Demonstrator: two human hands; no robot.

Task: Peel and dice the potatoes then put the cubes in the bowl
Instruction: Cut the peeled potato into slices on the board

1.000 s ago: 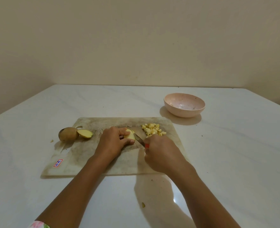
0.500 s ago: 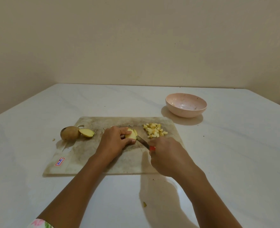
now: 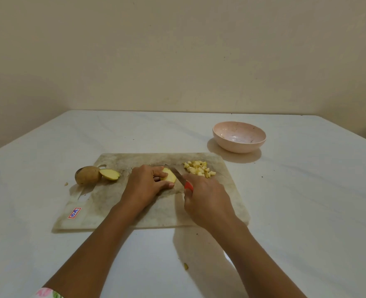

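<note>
Since half a second ago the right grip [image 3: 207, 198] has been brought back toward 9 o'clock, and the knife [image 3: 178, 176] is again set close against the potato piece [image 3: 169, 175]. That piece is found at the centre of the cutting board [image 3: 113, 211], pinned from 9 o'clock by the left grip [image 3: 144, 186], with fingers curled over it and the thumb laid along its near side. It is judged to be held so to stop it shifting under the cut. The right grip is closed round the red handle, with the blade angled toward 11 o'clock. Diced cubes [image 3: 199, 168] are heaped at the board's 1 o'clock corner, presumably parked clear of the cutting and nearest the bowl [image 3: 238, 147]. The bowl stands on the bench [image 3: 306, 211] farther out at 1 o'clock, and no cubes are seen in it. An unpeeled potato [image 3: 87, 175] and a cut half [image 3: 110, 174] are kept at 10 o'clock. Most of the handle is hidden inside the grip. Contact between edge and potato cannot be confirmed, nor whether skin remains on the held piece.
</note>
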